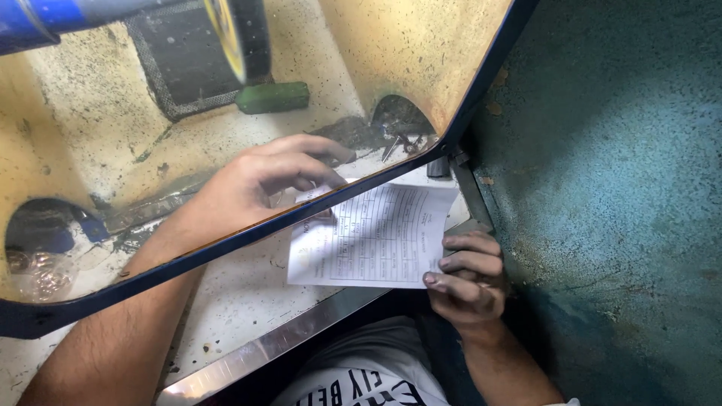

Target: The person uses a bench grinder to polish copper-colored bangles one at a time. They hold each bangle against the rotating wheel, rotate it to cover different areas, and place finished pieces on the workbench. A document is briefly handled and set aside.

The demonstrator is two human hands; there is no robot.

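Your right hand (468, 277) pinches the printed form sheet (372, 237) at its right edge, flat on the dirty worktop (233, 293). Your left hand (263, 180), fingers curled loosely and holding nothing, reaches behind the yellow shield (391, 45); the grinding wheel (233, 34) above could catch it.

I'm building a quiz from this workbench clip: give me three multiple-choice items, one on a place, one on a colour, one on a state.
1. Where does the printed sheet lie?
A. on the bench top
B. on the floor
C. pinned to the wall

2. What colour is the frame of the clear guard?
A. red
B. blue
C. white

3. How is the right hand placed?
A. hanging free
B. shut around a tool
C. fingers on the sheet's right edge

Key: 1 A, the sheet lies flat on the speckled bench; 2 B, the guard's rim is dark blue; 3 C, the fingertips pinch the paper's edge, while the left hand reaches under the guard.
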